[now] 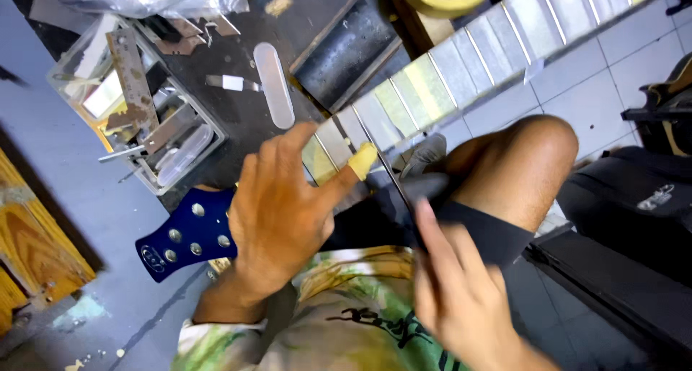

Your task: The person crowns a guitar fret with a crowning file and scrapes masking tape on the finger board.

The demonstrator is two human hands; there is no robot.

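Note:
A guitar neck (pixel 461 72) with masked fretboard sections and metal frets runs from the blue headstock (pixel 189 235) at lower left up to the upper right. My left hand (pixel 285 209) lies over the neck near the headstock end, its taped thumb (pixel 362 162) pressed on the fretboard edge. Beside my bare knee, my right hand (pixel 450 299) is blurred and grips a dark tool (pixel 425 187) whose tip meets a fret next to the thumb.
A clear plastic box (pixel 137 104) of metal files and parts sits on the dark bench at upper left. A long white oval piece (pixel 274 82) lies next to it. A roll of yellow tape (pixel 443 0) sits at the top. White floor tiles and a dark case (pixel 627 270) are on the right.

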